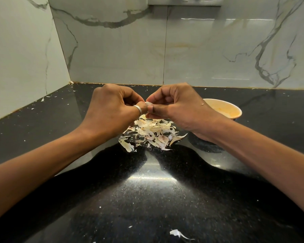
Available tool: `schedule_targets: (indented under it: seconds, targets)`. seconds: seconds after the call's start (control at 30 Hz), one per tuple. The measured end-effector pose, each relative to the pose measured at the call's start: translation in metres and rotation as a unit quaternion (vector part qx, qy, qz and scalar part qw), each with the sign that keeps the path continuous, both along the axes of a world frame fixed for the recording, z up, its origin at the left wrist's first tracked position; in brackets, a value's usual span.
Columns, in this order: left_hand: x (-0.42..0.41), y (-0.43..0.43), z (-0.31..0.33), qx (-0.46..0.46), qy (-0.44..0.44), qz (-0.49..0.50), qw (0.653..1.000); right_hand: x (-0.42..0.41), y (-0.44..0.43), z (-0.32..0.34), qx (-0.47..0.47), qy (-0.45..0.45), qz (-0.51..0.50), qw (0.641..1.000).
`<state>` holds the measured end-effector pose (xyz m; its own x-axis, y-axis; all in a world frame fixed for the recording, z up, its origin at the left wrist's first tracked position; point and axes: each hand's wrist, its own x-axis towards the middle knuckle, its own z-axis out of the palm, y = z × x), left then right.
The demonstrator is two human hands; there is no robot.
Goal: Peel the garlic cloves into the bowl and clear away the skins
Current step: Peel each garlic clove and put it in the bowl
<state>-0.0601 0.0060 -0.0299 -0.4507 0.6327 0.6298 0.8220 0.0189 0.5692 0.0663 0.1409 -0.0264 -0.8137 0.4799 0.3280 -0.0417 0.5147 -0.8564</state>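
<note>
Evidently mid-peel. Left hand (112,109), silver ring (137,109) on one finger, and right hand (179,109) were held above the tabletop (147,199), meeting fingertip to fingertip. Each had its fingers (153,110) curled, and together they pinched one garlic clove (148,103).

Only a small pale sliver of the clove showed at the pinch. Whether its skin was partly off could not be told.

Directly below lay a loose pile of skins (153,132): papery, cream with pinkish tints, thin and curled, likely to scatter at a breath. Bowl (233,111), pale orange inside, stood just right of the pile, partly behind the right wrist. Its contents were not visible.

Judged step: stripping the skin from this clove. Next move called for freeing the clove and dropping it rightward into the bowl.

Clearing not begun. Flecks lay across the tabletop, with one larger scrap (176,233) near the front edge.
</note>
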Motion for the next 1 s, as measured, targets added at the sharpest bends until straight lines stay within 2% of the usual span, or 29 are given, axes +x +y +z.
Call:
schedule_targets:
  seconds: [0.33,0.47,0.73,1.0]
  targets:
    - [-0.006,0.004,0.0,0.002,-0.161,-0.039,0.986,0.006,-0.006,0.012,-0.205,0.042,0.055,0.976]
    - [-0.009,0.005,-0.002,-0.018,-0.153,-0.034,0.987,0.01,-0.002,0.016,-0.229,0.044,0.055,0.971]
    - [-0.005,0.003,-0.001,-0.006,-0.064,-0.028,0.998,0.01,0.0,0.015,-0.204,0.032,0.038,0.978]
    - [0.0,0.002,-0.001,-0.008,-0.042,-0.03,0.999,0.008,0.0,0.012,-0.17,0.011,0.043,0.985]
